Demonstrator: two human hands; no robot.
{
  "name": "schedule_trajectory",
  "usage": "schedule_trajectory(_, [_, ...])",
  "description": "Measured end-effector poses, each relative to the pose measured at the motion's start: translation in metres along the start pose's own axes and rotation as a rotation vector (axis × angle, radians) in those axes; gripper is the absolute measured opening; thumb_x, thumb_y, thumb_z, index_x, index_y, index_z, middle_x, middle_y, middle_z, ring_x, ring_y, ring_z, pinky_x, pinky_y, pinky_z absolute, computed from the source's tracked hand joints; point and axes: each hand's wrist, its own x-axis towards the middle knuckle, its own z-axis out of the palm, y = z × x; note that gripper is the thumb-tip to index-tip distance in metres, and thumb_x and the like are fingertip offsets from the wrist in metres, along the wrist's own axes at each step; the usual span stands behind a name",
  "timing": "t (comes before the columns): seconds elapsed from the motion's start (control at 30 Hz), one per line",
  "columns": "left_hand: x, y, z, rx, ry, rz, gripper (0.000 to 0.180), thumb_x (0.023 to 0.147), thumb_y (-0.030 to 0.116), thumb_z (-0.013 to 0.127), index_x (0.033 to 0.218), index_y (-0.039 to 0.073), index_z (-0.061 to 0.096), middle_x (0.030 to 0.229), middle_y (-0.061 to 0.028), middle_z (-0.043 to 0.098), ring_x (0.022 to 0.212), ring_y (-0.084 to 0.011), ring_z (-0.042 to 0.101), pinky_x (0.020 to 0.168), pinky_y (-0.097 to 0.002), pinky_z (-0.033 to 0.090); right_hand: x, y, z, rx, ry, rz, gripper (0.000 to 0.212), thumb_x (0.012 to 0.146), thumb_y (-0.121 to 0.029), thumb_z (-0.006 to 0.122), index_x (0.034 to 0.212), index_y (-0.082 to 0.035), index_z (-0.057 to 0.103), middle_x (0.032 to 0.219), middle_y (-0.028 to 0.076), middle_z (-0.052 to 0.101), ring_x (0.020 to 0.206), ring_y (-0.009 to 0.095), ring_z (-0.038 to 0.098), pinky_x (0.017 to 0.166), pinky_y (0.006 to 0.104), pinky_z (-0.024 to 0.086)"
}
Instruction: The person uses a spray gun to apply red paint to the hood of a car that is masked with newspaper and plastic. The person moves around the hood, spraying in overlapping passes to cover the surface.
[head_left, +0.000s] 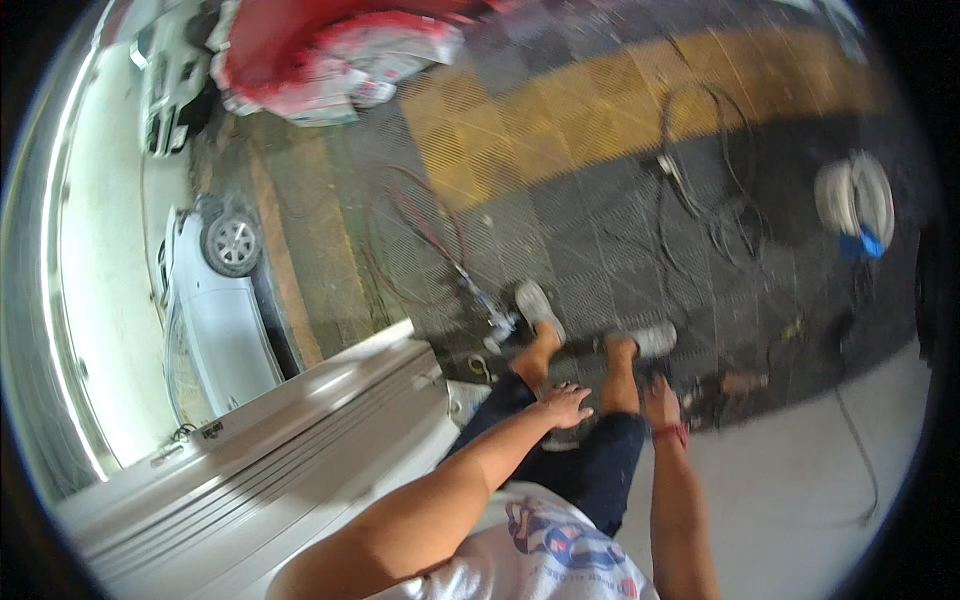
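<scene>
My left hand (567, 405) is over my thigh, fingers stretched and apart, with nothing in it. Lower down on the right, my right hand (662, 403) hangs beside my leg with a red band (672, 434) at its wrist. Its fingers point toward the floor and look loosely extended; their tips are dark and blurred, and no held thing shows. By my left shoe (540, 309) lies a metallic tool that looks like a spray gun (490, 308), joined to a thin red hose (415, 215). A roll of yellowish tape (480, 369) is near it.
A long white panel (290, 430) stands close on my left; a pale surface (770, 490) is on my right. Dark cables (715, 215) coil across the tiled floor. A white bucket-like container (855, 200) is at the right. Farther off are a red-painted part (310, 45) and a silver car (220, 320).
</scene>
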Motion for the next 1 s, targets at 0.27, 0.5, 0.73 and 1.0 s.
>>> schedule_trajectory(0.27, [-0.043,-0.253,-0.039,-0.327,0.262,-0.359,0.065,0.104,0.054,0.054,0.155,0.014,0.048,0.154,-0.0193,0.054,0.143,-0.0388,0.050,0.118,-0.0517,0.041,-0.012,-0.091,0.058,-0.335,-0.123,0.106,0.070,0.098,-0.036,0.070,0.151,0.001,0.044,0.155,0.027,0.042,0.142,0.050,0.042,0.112,0.0580,0.043])
schedule_trajectory(0.5, [0.033,-0.378,0.022,-0.607,0.239,-0.471,0.069,0.106,0.057,0.044,0.149,0.003,0.051,0.143,-0.0277,0.060,0.134,-0.0417,0.058,0.115,-0.0490,0.045,0.040,-0.218,0.121,-0.782,-0.527,0.104,0.097,0.095,-0.064,0.061,0.164,-0.002,0.028,0.170,0.021,0.024,0.159,0.041,0.016,0.119,0.0684,0.026])
schedule_trajectory(0.73, [0.198,-0.443,0.036,-0.946,0.371,-0.653,0.082,0.096,0.057,0.063,0.151,-0.001,0.045,0.141,-0.0289,0.061,0.130,-0.0444,0.061,0.109,-0.0511,0.049,0.106,-0.235,0.092,-0.816,-0.371,0.027,0.076,0.089,-0.040,0.076,0.148,-0.002,0.048,0.151,0.025,0.049,0.139,0.047,0.047,0.115,0.0591,0.040])
schedule_trajectory(1.0, [0.349,-0.518,0.093,-1.290,0.692,-0.778,0.073,0.095,0.045,0.070,0.144,-0.004,0.048,0.127,-0.0337,0.066,0.122,-0.0494,0.064,0.106,-0.0540,0.049,0.135,-0.240,0.082,-0.825,-0.385,-0.092,0.058,0.085,-0.027,0.079,0.133,-0.004,0.058,0.122,0.021,0.065,0.116,0.044,0.062,0.100,0.0539,0.049])
